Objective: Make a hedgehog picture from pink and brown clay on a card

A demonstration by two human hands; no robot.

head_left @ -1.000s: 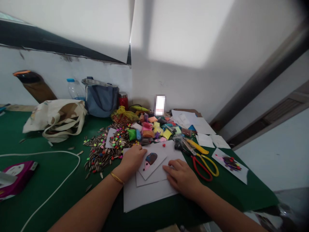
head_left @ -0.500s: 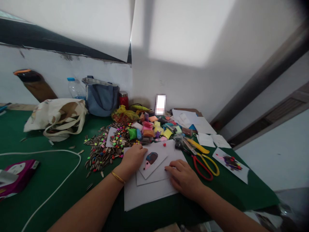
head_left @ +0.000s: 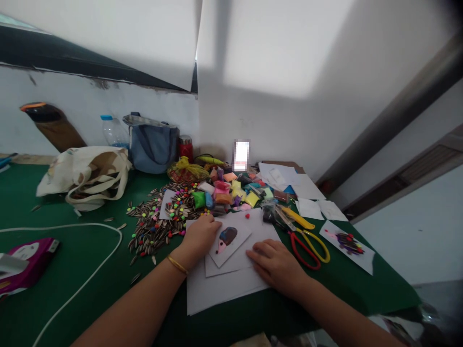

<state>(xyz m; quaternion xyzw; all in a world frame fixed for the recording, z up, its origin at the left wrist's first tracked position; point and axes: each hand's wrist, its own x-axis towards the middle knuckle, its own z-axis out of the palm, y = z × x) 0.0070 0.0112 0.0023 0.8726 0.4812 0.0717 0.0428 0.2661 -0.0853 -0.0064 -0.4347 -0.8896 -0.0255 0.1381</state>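
A small white card [head_left: 234, 247] bears a clay hedgehog [head_left: 227, 238] with a pink face and a blue and brown body. My left hand [head_left: 201, 239] rests at the card's left edge, its fingers bent together; whether they pinch the card is hard to make out. Under the card lie larger white sheets [head_left: 217, 296]. On their right side my right hand [head_left: 277, 265] lies palm down, fingers spread a little, holding nothing. A small red piece [head_left: 247, 216] sits near the top of the sheets.
Sunflower seeds [head_left: 155, 233] mixed with coloured balls lie left of the sheets. Bagged coloured clay [head_left: 222, 198] is behind them. Scissors [head_left: 306, 248] and a yellow cutter [head_left: 298, 218] lie to the right, beside a second hedgehog card [head_left: 366, 258]. A white cable [head_left: 87, 270] curves at left.
The fingers of my right hand have lowered and flattened slightly onto the paper. My left hand stays at the card's edge.
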